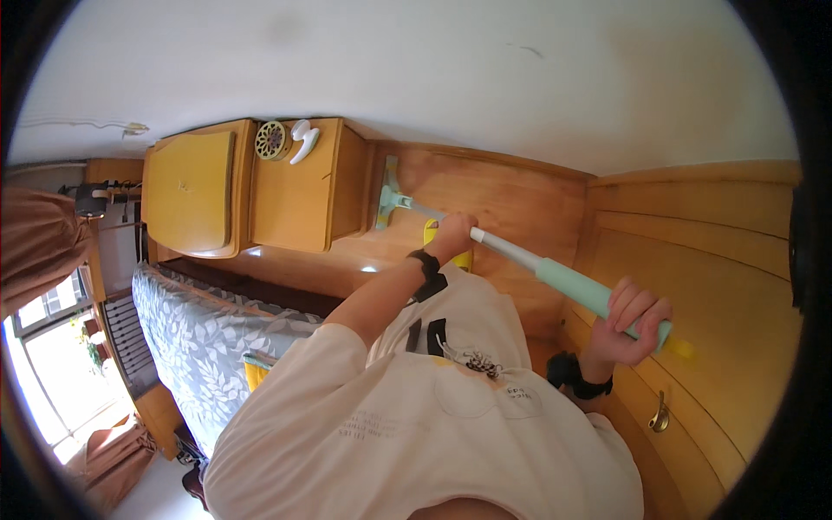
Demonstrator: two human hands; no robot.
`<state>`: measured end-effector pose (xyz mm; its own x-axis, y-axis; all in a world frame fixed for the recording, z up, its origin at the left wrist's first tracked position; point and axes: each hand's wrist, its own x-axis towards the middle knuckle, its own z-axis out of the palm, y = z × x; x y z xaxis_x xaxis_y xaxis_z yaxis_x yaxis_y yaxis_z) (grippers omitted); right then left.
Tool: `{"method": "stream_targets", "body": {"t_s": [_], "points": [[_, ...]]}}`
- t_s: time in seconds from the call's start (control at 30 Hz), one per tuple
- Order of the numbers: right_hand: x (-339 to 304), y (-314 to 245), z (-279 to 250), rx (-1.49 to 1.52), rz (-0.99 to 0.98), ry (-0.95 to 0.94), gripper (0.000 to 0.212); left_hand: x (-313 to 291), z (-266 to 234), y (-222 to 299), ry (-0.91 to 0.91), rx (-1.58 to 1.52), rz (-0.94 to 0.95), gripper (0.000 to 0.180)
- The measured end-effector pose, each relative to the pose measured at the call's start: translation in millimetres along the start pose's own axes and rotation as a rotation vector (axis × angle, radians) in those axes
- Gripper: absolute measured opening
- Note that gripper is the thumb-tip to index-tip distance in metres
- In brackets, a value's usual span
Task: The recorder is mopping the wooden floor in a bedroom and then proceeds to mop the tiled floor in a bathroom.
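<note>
A long-handled mop [511, 250] with a pale metal pole and a mint-green grip slants across the view in front of my body. Its mint-green and yellowish head [387, 198] is at the wooden floor, next to the side of a nightstand. My left hand [452, 237] is wrapped round the pole at its middle. Around the end of the mint-green grip, my right hand [635, 321] is closed, farther to the right. Black bands circle both wrists. By my left hand, a yellow thing [430, 230], perhaps a slipper, shows partly on the floor.
The wooden nightstand [290, 204] bears a round patterned holder [273, 140] and a white handheld device [303, 142]. A bed with grey leaf-patterned bedding [195, 334] lies at left. A wooden door [676, 286] with a metal handle [660, 418] stands at right, and a white wall [416, 69] ahead.
</note>
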<state>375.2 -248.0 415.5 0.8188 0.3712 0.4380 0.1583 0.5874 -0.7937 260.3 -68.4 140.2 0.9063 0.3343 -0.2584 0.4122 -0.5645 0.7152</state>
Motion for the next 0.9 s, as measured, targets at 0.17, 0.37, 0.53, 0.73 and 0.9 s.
{"method": "stream_targets", "body": {"t_s": [0.17,0.37,0.53,0.73,0.9], "points": [[18,21,8,0.001,-0.011,0.071,0.012,21,-12,-10,-0.006,0.042,0.010,0.012],[25,46,7,0.004,0.031,0.085,0.017,32,-26,-29,-0.129,0.062,-0.025,0.010],[40,83,5,0.152,0.224,-0.107,0.021,57,-39,-40,-0.190,0.074,-0.107,0.014],[52,63,-18,0.112,0.423,-0.127,0.017,66,-3,-60,-0.065,0.015,-0.194,0.017],[72,24,-73,-0.033,0.437,-0.119,0.017,86,55,-17,0.007,-0.003,-0.161,0.012]]}}
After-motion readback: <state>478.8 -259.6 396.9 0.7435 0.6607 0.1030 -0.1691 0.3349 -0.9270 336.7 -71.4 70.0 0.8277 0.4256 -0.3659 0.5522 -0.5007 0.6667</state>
